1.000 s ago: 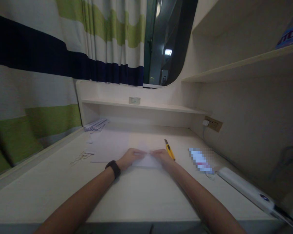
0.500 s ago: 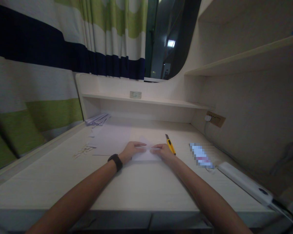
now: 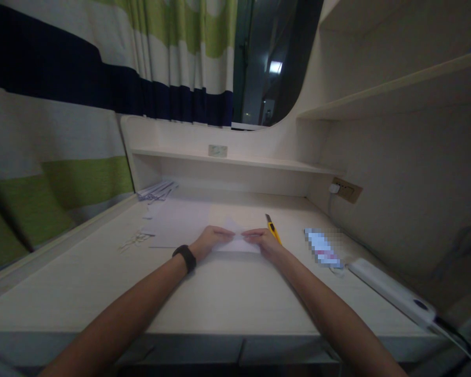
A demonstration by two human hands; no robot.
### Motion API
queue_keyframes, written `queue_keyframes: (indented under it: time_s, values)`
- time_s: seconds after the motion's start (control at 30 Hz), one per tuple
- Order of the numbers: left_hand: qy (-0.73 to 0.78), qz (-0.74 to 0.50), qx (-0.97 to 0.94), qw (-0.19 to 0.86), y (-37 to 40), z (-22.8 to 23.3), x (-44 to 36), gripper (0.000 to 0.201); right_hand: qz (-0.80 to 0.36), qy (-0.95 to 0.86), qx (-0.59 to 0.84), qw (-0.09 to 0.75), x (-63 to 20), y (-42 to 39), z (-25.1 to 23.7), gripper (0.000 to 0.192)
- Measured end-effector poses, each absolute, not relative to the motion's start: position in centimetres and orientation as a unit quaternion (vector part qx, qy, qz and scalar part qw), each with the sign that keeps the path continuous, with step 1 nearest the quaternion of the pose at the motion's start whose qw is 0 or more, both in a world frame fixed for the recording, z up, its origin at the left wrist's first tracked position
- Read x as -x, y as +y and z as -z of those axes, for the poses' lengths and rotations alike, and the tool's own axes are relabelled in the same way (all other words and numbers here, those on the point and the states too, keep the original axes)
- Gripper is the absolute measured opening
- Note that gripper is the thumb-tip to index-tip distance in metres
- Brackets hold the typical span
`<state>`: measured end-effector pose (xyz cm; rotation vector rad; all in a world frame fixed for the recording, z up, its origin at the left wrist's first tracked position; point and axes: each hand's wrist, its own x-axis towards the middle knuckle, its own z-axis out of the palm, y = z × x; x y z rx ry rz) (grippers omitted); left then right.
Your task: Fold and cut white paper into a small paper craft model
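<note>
Your left hand point(image 3: 210, 242) is lying on the near left part of a small white paper point(image 3: 237, 242), fingers curled low and pinching its top edge. A black wristband point(image 3: 184, 257) is sitting on that wrist.

Your right hand point(image 3: 264, 242) is mirroring it on the paper's right part, fingertips nearly meeting the left ones over the middle of the sheet and likewise pinching the fold. How tightly either hand is closing is hard to tell in the dim light.

The small white paper is resting flat on the desk point(image 3: 227, 298), at mid-depth, between your two hands.

- A yellow utility knife point(image 3: 272, 229) is lying just beside your right hand, on its far right side, pointing away from you.
- A larger white sheet point(image 3: 180, 222) is lying to the far left of your left hand, touching or slightly under the small paper.
- Loose papers point(image 3: 157, 191) are stacking up at the far left corner under the low shelf point(image 3: 235, 159).
- A blurred flat item point(image 3: 322, 248) is lying to the right of the knife.
- A white power strip point(image 3: 390, 296) is running along the near right.
- A wall socket point(image 3: 346, 191) is holding a plug at far right.
- A striped curtain point(image 3: 63, 104) is hanging on the left.
</note>
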<state>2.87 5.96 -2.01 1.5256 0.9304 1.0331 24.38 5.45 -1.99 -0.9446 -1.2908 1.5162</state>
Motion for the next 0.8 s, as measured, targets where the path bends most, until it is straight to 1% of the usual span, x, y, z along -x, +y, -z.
queue_keyframes:
  time_s: [0.1,0.2,0.33,0.47,0.57,0.8]
  values:
    - [0.377,-0.428,-0.638,0.516,5.9,2.0,-3.0,0.025,-0.628,-0.527,0.368,0.438,-24.2,5.4,2.0,0.034]
    - [0.37,-0.431,-0.649,0.507,5.6,1.7,-3.1,0.024,-0.609,-0.521,0.383,0.458,-23.7,5.3,2.1,0.031]
    - [0.369,-0.425,-0.661,0.497,5.2,1.3,-3.1,0.027,-0.596,-0.527,0.404,0.45,-23.2,5.0,2.0,0.033]
    - [0.372,-0.416,-0.682,0.472,5.0,1.1,-3.1,0.031,-0.583,-0.529,0.413,0.457,-23.2,4.8,1.9,0.03]
    - [0.377,-0.414,-0.685,0.466,5.0,1.0,-3.1,0.031,-0.577,-0.529,0.419,0.461,-23.1,4.9,1.9,0.027]
    - [0.378,-0.422,-0.644,0.514,4.6,0.5,-3.1,0.03,-0.593,-0.524,0.404,0.46,-23.3,5.1,2.0,0.028]
